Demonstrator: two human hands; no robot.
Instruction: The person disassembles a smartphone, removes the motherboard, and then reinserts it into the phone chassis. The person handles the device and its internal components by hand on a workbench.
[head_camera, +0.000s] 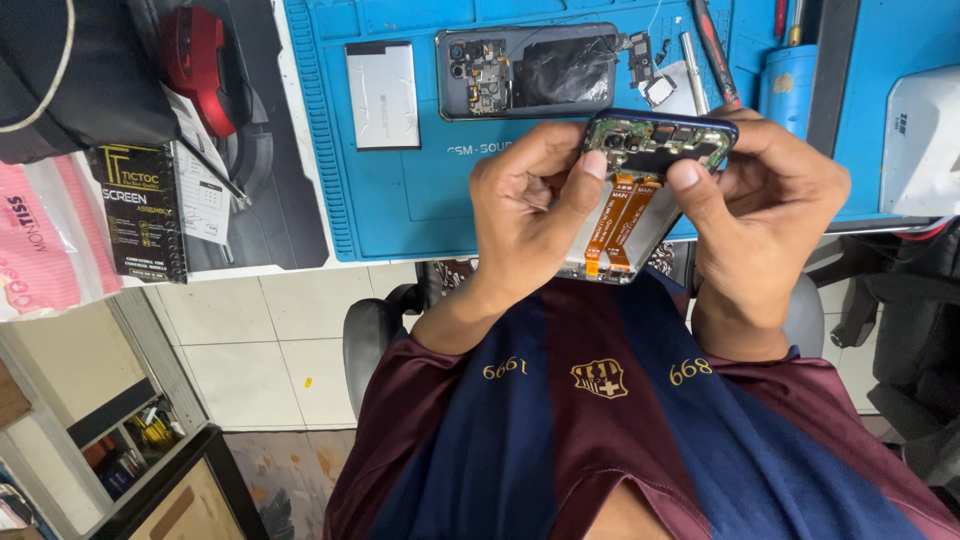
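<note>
Both hands hold an opened phone (640, 190) above the person's lap, just off the near edge of the blue mat (400, 200). The left hand (530, 215) is curled round the phone's left side, thumb pressed on the board near the camera end, fingers wrapped behind. The right hand (770, 200) grips the right side the same way, thumb tip on the top of the orange flex cables (622, 225), fingers closed over the far edge. The phone is tilted, its open back facing up, its circuit board (655, 145) at the far end and two orange flex cables running down the middle toward the near end.

On the mat, at its far edge, lies a second opened phone (525, 70), back up, with a dark crinkled patch inside. Left of it lies a flat silver battery (382, 95). Right of it are small loose parts (650, 70) and a red-handled tool (715, 50). A blue cylinder (788, 85) stands by the mat's right edge.

Left of the mat, a black box (140, 210) stands at the worktop's near edge, with a red device (200, 65) behind it and a pink packet (45, 245) at the far left
</note>
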